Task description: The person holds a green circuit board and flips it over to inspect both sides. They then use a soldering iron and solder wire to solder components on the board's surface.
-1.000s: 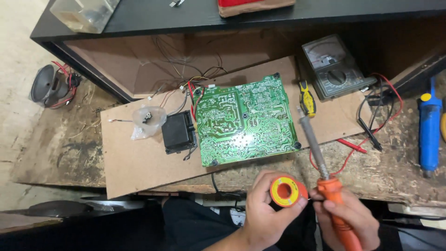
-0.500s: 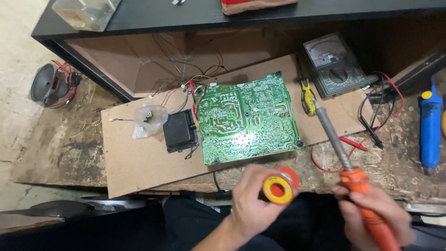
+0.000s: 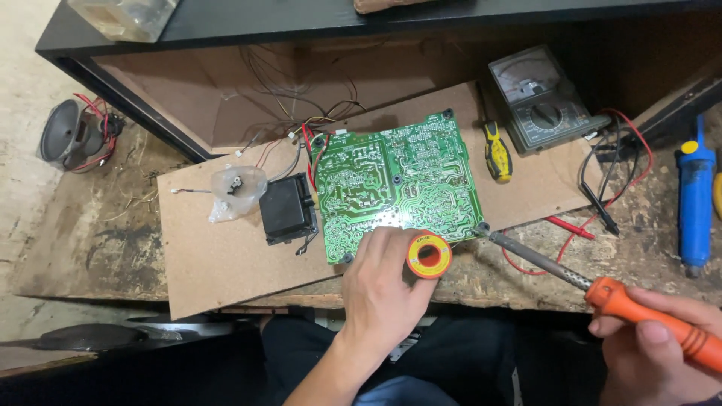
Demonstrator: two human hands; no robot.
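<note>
A green circuit board (image 3: 398, 180) lies solder side up on a brown hardboard sheet (image 3: 218, 263). My left hand (image 3: 383, 289) holds a small orange and yellow solder spool (image 3: 429, 256) at the board's near edge. My right hand (image 3: 654, 349) grips the orange handle of a soldering iron (image 3: 602, 289); the metal tip points left and touches the board's near right corner (image 3: 481, 228).
A black box (image 3: 286, 209) and a bagged part (image 3: 237, 188) lie left of the board. A yellow-handled screwdriver (image 3: 497, 153), an analogue multimeter (image 3: 541, 101) with red and black leads (image 3: 602, 203) and a blue desoldering pump (image 3: 696, 199) sit to the right. A small speaker (image 3: 71, 135) is far left.
My left hand moved the solder spool up to the board's near edge. My right hand shifted right and lowered the iron, its tip now at the board's corner.
</note>
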